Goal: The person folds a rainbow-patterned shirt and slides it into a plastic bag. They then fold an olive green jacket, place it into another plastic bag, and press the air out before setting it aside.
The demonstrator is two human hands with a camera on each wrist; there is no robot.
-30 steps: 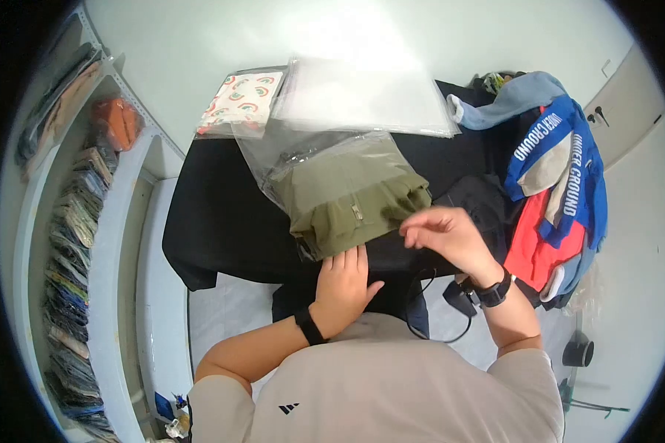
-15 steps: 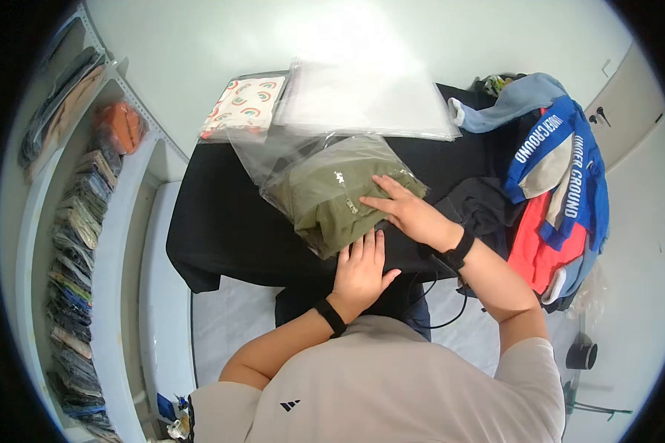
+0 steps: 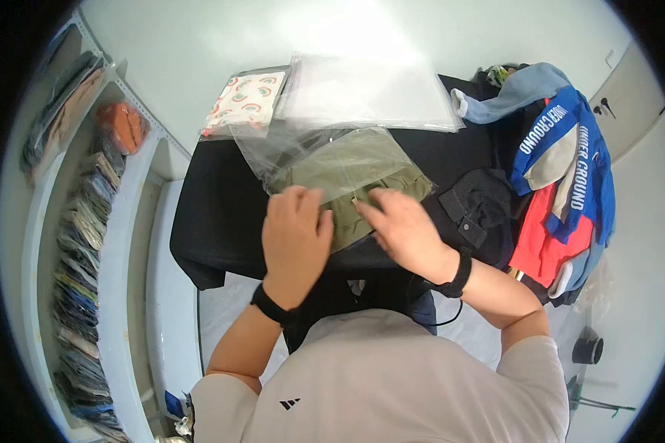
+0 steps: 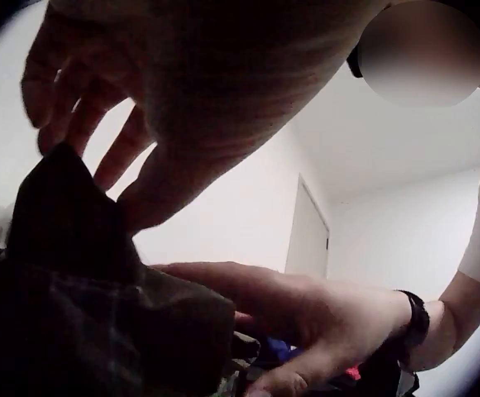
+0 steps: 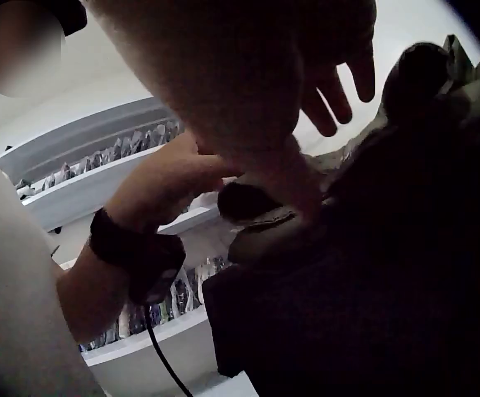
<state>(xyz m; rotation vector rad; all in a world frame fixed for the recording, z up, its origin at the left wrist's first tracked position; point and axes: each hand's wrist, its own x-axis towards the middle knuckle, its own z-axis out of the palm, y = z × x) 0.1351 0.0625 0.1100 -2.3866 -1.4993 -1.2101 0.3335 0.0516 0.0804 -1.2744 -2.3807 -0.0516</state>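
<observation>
An olive-green folded garment lies inside a clear plastic bag on the black-covered table. Over its near left edge is my left hand, fingers forward and thumb apart; in the left wrist view the fingers hang loosely spread around a raised dark fold. My right hand lies across the near right part of the garment, its fingertips on the bagged cloth close to a small light zipper pull. The right wrist view shows fingers of that hand extended, with gaps between them.
Behind the garment are a stack of clear bags and a bagged rainbow-print cloth. A dark garment lies to the right, beside a pile with a blue sleeve and red cloth. Shelves of packed clothes stand left.
My left hand has moved left and forward from the near edge onto the garment's left side. The right hand came down onto the garment, then drew back slightly toward its near edge.
</observation>
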